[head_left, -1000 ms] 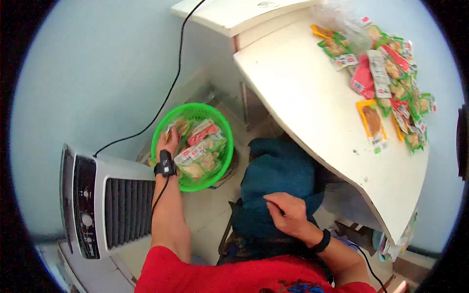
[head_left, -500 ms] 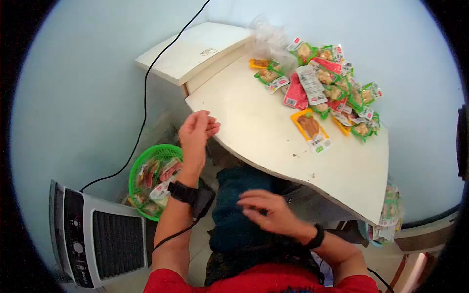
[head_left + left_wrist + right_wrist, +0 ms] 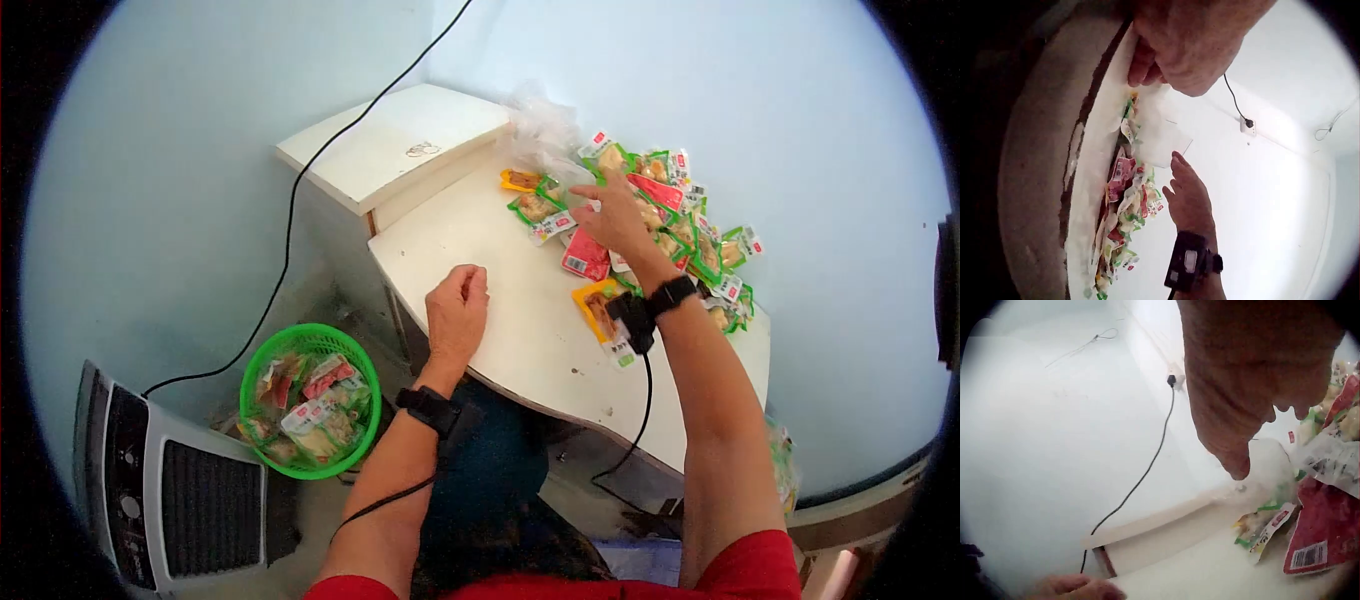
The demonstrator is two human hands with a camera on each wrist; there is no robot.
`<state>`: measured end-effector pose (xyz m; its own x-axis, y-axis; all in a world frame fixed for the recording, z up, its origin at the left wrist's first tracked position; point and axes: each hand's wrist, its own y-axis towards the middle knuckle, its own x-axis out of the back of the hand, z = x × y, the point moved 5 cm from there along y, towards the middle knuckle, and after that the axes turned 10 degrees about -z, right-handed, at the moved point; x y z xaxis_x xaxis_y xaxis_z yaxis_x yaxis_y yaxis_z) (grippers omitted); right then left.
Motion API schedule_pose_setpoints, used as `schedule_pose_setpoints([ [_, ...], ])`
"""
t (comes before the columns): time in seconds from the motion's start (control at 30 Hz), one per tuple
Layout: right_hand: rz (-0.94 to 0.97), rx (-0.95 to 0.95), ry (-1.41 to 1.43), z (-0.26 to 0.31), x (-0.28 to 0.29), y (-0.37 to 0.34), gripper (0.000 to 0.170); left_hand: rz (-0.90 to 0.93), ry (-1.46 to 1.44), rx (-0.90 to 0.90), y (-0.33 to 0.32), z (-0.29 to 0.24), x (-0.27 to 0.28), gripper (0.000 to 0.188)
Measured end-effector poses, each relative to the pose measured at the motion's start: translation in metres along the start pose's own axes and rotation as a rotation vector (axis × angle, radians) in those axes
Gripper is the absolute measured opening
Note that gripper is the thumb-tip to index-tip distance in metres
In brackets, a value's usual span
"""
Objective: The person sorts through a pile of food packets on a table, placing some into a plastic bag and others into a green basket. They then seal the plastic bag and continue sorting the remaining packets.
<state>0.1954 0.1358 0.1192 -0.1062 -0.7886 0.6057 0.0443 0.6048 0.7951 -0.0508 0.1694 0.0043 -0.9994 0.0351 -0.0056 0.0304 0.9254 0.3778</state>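
Note:
My right hand (image 3: 615, 215) reaches over a heap of snack packets (image 3: 705, 245) on the white desk (image 3: 520, 320), its fingers spread and nothing held in them. Close under it lies a red packet (image 3: 586, 253), whose barcode shows in the right wrist view. A yellow-edged packet (image 3: 592, 305) lies nearer the front, partly covered by the wrist camera. Over the desk's left front edge my left hand (image 3: 458, 315) hangs with loosely bent fingers and no packet in it. On the floor at left, a green basket (image 3: 374, 400) contains several packets.
A crumpled clear plastic bag (image 3: 543, 130) sits behind the heap. The raised white shelf (image 3: 400, 135) stands at the desk's back left. An air cooler (image 3: 210, 505) is beside the basket, and a black cable (image 3: 290, 240) runs down the wall side.
My left hand has come out of the basket and moved up and right to the desk edge. My right hand has gone from my lap to the heap. The view has turned toward the desk.

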Motion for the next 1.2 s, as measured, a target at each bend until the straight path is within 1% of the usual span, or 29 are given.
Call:
schedule_pose_setpoints([
  [0.07,0.055,-0.062,0.054,-0.014,-0.022,0.011,0.038,0.003,-0.011,0.014,0.001,0.001,0.001,0.023],
  [0.13,0.107,-0.249,0.277,-0.034,-0.034,0.02,0.041,-0.004,-0.035,0.039,0.001,-0.002,0.003,0.023],
  [0.17,0.014,-0.229,0.228,-0.042,-0.03,0.029,0.039,-0.004,-0.031,0.04,0.001,-0.005,0.003,0.023],
  [0.27,-0.302,-0.381,0.283,-0.06,0.019,0.052,0.033,-0.006,-0.03,0.029,0.001,-0.003,0.002,0.023],
  [0.37,-0.39,-0.581,0.548,-0.054,0.074,0.052,0.028,0.004,-0.015,0.046,0.001,-0.005,0.002,0.024],
  [0.47,-0.38,-0.684,0.944,-0.039,0.105,0.027,0.029,0.011,-0.046,0.075,0.002,-0.004,0.003,0.025],
  [0.5,-0.367,-0.691,1.06,-0.036,0.108,0.013,0.033,0.012,-0.066,0.085,0.001,-0.003,0.003,0.026],
  [0.6,-0.292,-0.882,1.409,-0.005,0.126,-0.029,0.041,0.01,-0.086,0.119,0.001,-0.009,0.003,0.026],
  [0.7,-0.176,-0.95,1.614,-0.002,0.128,-0.073,0.049,0.059,-0.076,0.137,0.003,-0.001,0.0,0.031],
  [0.73,-0.169,-0.995,1.665,-0.003,0.122,-0.086,0.051,0.076,-0.066,0.14,0.005,-0.001,0.001,0.032],
  [0.77,-0.161,-1.039,1.72,-0.004,0.113,-0.099,0.053,0.201,-0.039,0.177,0.005,0.0,0.001,0.046],
  [0.8,-0.151,-1.081,1.776,-0.001,0.109,-0.108,0.055,0.259,-0.19,0.337,0.0,-0.002,-0.001,0.051],
  [0.83,-0.162,-1.163,1.777,0.002,0.109,-0.117,0.055,0.315,-0.342,0.496,-0.005,-0.005,-0.004,0.057],
  [0.87,-0.128,-1.164,1.8,0.002,0.106,-0.124,0.054,0.369,-0.494,0.656,-0.013,-0.009,-0.006,0.063],
  [0.9,-0.092,-1.167,1.823,0.001,0.1,-0.131,0.053,0.515,-0.577,0.702,-0.027,-0.021,-0.009,0.073],
  [0.93,-0.058,-1.171,1.845,0.0,0.096,-0.137,0.052,0.532,-0.58,0.715,-0.038,-0.026,-0.01,0.071],
  [1.0,-0.067,-1.199,1.95,-0.001,0.096,-0.143,0.053,0.57,-0.582,0.748,-0.059,-0.036,-0.019,0.069],
  [1.03,-0.072,-1.198,2.007,-0.001,0.097,-0.143,0.053,0.529,-0.475,0.763,-0.065,-0.037,-0.021,0.071],
  [1.07,-0.076,-1.194,2.065,-0.001,0.097,-0.144,0.053,0.523,-0.452,0.765,-0.069,-0.039,-0.022,0.07],
  [1.13,-0.069,-1.177,2.094,-0.007,0.094,-0.148,0.056,0.516,-0.413,0.766,-0.076,-0.048,-0.026,0.067],
  [1.2,-0.069,-1.156,2.081,-0.014,0.092,-0.149,0.056,0.492,-0.45,0.861,-0.082,-0.068,-0.034,0.062],
])
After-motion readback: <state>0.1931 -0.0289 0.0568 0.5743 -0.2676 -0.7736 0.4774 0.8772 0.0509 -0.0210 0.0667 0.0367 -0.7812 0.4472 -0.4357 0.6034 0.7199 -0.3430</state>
